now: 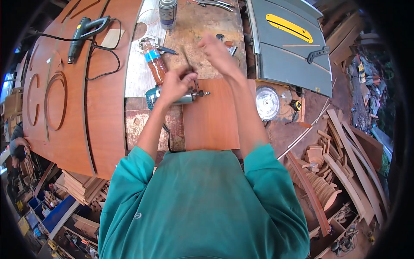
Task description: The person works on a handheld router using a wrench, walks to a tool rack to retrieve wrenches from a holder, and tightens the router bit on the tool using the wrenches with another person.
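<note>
My left hand [176, 85] is closed on a thin, dark metal tool [186, 59], blurred, which sticks up past the thumb. Below that hand lies a teal corded trim router [183, 99] on its side, its metal collet end [202, 93] pointing right over a reddish-brown wood panel [211, 118]. Farther up and to the right, my right hand [217, 54] is in the air with its fingers curled together. Motion smears its fingertips, so anything between them is hidden. A bottle of reddish-brown liquid [155, 64] leans beside the router.
A spray can [167, 15] stands at the far edge. To the left, a heat gun [79, 39] with a black cord and bent wood rings [57, 101] lie on large panels. On the right are a grey table saw [289, 52], a circular blade [268, 103] and a tape measure [296, 105].
</note>
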Demonstrator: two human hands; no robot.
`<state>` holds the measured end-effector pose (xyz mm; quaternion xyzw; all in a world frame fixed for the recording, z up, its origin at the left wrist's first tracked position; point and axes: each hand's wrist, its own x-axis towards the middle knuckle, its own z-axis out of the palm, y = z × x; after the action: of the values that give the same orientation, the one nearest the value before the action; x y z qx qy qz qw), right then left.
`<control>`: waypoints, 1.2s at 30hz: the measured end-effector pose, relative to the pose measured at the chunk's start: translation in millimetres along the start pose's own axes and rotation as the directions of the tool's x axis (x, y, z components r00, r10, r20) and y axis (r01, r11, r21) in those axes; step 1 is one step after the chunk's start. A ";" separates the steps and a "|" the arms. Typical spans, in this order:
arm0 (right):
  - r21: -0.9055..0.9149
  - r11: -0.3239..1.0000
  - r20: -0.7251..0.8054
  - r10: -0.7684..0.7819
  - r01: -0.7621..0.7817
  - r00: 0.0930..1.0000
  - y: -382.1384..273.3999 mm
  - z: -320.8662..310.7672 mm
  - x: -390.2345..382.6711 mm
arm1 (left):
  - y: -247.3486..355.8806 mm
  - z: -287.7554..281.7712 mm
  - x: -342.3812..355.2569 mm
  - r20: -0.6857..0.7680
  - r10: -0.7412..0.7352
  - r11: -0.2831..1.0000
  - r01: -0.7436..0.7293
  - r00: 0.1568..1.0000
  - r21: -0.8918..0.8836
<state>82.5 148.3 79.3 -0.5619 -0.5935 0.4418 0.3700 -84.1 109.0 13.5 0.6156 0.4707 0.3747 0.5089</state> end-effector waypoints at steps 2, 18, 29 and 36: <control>0.424 0.905 -0.083 0.072 -0.030 0.994 21.5 -7.0 -6.3 | 0.9 -12.8 5.0 -0.080 -0.028 0.984 0.013 0.996 -0.179; 0.325 0.945 0.224 -0.029 -0.047 0.974 79.9 25.1 -20.9 | 7.7 -19.5 -94.8 0.118 -0.172 0.950 0.197 0.978 -0.241; 0.692 0.672 0.256 0.115 -0.265 0.960 81.4 38.0 -14.4 | 9.3 77.4 -138.5 0.358 -0.229 0.809 -0.027 0.905 0.587; -0.102 0.974 0.082 -0.193 0.200 0.978 75.6 29.7 -14.4 | -4.9 91.2 -133.0 0.280 -0.082 0.804 -0.102 0.956 0.586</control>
<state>81.8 129.1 -0.9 -0.5036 -0.6825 0.3896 0.3589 -36.0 -43.6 -7.3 0.7947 0.4805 0.1160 0.3522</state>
